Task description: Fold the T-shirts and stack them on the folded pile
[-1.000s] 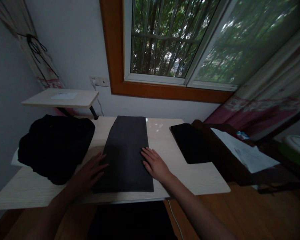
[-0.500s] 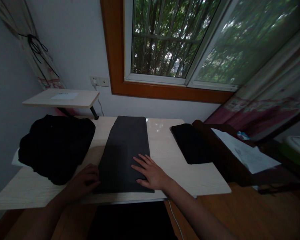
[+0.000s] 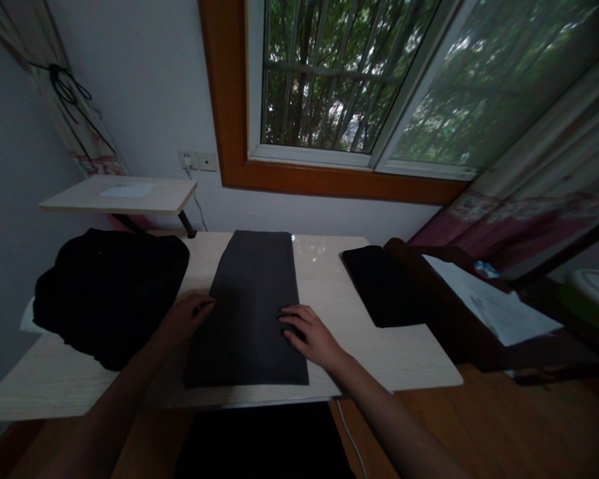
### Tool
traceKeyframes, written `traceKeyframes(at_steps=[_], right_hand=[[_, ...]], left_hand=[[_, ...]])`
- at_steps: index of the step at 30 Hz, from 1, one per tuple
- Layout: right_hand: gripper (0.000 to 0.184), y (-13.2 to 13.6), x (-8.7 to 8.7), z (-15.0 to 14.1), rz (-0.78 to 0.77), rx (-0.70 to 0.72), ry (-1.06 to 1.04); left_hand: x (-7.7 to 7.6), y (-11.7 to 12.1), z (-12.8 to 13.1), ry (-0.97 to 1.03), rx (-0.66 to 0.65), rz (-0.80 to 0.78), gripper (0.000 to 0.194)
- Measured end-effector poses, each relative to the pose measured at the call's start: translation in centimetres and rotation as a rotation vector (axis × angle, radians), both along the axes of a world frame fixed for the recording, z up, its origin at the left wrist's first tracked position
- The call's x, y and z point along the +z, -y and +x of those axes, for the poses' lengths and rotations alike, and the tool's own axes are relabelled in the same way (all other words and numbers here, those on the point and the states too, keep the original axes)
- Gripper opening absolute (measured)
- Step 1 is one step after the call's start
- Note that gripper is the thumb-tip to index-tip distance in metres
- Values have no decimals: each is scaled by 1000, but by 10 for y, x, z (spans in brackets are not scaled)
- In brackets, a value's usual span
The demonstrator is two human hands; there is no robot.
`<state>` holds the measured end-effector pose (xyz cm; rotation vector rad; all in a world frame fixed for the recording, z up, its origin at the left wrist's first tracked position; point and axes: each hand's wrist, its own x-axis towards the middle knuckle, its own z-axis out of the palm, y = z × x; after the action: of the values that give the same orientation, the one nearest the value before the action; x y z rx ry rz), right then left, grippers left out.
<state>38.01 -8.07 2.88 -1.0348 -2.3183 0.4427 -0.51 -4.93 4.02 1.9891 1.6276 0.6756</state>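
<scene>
A dark grey folded cloth (image 3: 252,286), perhaps a garment, lies flat and lengthwise on the pale wooden table (image 3: 324,286). At its left edge is my left hand (image 3: 192,315), with bent fingers and a small gap between thumb and index finger; the fingertips touch or nearly touch the edge. Over the right edge rests my right hand (image 3: 309,334), its fingers slightly curled and apart, tips on the fabric. Left of the cloth sits a loose heap of black fabric (image 3: 110,293). Further right is a flat black folded piece (image 3: 384,286).
A small raised shelf (image 3: 164,199) with a paper stands at the table's back left. Beside the table's right end, a dark brown piece of furniture (image 3: 459,332) carries a white sheet (image 3: 494,306). A white cable (image 3: 349,436) hangs below the front edge.
My left hand has moved forward along the cloth's left edge. My right hand has drawn slightly right, and its spread fingers have curled. The cloth lies as before.
</scene>
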Motion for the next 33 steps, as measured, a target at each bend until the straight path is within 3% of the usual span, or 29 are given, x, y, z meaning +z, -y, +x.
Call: traceKeyframes(at_steps=[6, 10, 14, 17, 21, 29, 33], right_hand=[[37, -13, -13, -5, 90, -177, 71], [40, -9, -12, -8, 104, -188, 146], [40, -8, -11, -7, 107, -191, 163], [41, -8, -11, -6, 107, -190, 161], [41, -9, -11, -6, 100, -188, 167], [45, -4, -7, -7, 120, -160, 208], [48, -2, -4, -5, 134, -131, 232]], left_hand=[[-11, -69, 13, 32, 326, 51, 45], [-19, -106, 24, -8, 368, 36, 53], [-24, -126, 34, -106, 352, 100, 54], [-24, -128, 36, -135, 299, 128, 55], [-23, -123, 33, -140, 321, 160, 54], [-25, -94, 43, -421, 373, 248, 42], [-24, -82, 45, -454, 300, 300, 39]])
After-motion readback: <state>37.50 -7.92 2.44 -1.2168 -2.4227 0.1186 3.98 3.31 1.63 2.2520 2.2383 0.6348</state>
